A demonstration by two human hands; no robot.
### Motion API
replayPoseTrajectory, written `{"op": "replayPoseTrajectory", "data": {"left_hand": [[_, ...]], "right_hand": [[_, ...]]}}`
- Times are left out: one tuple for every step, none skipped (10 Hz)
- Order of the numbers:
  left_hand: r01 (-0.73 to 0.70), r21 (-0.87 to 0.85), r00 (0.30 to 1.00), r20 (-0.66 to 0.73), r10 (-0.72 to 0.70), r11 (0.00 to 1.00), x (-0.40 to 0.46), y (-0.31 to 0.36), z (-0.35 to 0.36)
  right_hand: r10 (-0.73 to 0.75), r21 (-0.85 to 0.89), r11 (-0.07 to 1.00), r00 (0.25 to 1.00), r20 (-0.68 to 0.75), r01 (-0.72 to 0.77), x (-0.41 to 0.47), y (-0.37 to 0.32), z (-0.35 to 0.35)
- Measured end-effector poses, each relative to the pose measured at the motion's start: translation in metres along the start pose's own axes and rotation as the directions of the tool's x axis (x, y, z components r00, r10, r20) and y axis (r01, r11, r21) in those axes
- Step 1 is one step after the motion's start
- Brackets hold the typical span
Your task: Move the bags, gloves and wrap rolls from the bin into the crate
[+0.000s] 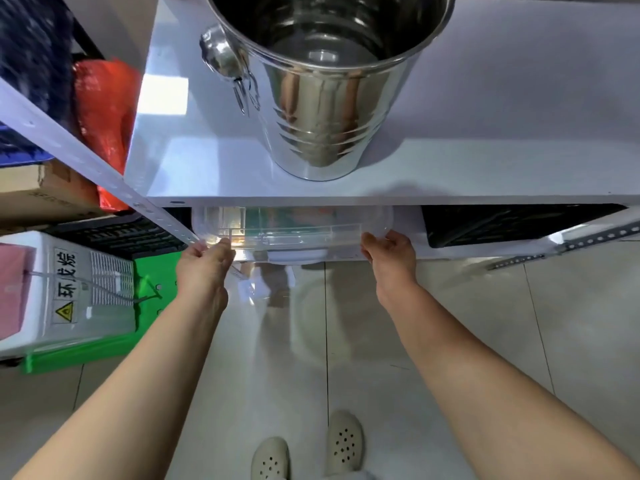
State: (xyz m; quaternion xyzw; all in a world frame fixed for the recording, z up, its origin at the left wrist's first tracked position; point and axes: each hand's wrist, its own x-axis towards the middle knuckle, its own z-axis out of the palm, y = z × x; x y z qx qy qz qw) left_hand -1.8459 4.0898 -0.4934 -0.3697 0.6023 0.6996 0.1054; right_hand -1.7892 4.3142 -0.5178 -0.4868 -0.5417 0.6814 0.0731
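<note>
A: Where are the hands just now?

B: Both are out in front, low, under the edge of the white shelf [502, 98]. The left hand [204, 263] has its fingers curled over the left end of the clear plastic bin [294, 225]; the right hand [389, 251] grips the bin's right end the same way. So each holds one end of the bin's near rim, and neither is free.

A: And how does the bin lie from them?

B: Straight ahead, tucked on the lower shelf, mostly hidden beneath the shelf above. Its long axis runs left to right, across the line of the arms, so the hands sit at its two ends and are about equally near. I'd judge the coming move is a pull back toward the body, and the even grip suits that.

A: Can you see what's inside?

B: Only blurred colours through the plastic: something greenish, something orange. I can't tell bags from gloves or rolls.

A: The crate?

B: A black slatted crate [512, 225] sits beyond the right hand on the same lower shelf; another dark slatted one [114, 233] lies past the left hand. Which is meant, I can't say.

A: Anything above?

B: A steel bucket [322, 84] stands on the upper shelf, directly over the bin.
</note>
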Motion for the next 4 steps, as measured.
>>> {"op": "replayPoseTrajectory", "data": {"left_hand": [[0.031, 0.085, 1.0, 0.002, -0.031, 0.996, -0.013, 0.001, 0.0], [0.059, 0.254, 0.997, 0.027, -0.068, 0.965, -0.039, -0.001, -0.001], [-0.052, 0.498, 0.983, 0.178, -0.044, 0.865, -0.079, 0.004, 0.001], [-0.199, 0.642, 0.944, 0.328, -0.032, 0.74, -0.126, 0.02, 0.012]], "right_hand": [[-0.009, -0.221, 0.975, 1.0, -0.017, 0.005, -0.011, -0.002, -0.012], [-0.05, -0.435, 0.896, 0.994, 0.093, 0.085, -0.036, -0.009, -0.037], [-0.088, -0.6, 0.775, 0.973, 0.214, 0.201, -0.07, -0.032, -0.059], [-0.049, -0.771, 0.599, 0.971, 0.234, 0.216, -0.1, -0.064, -0.078]]}}
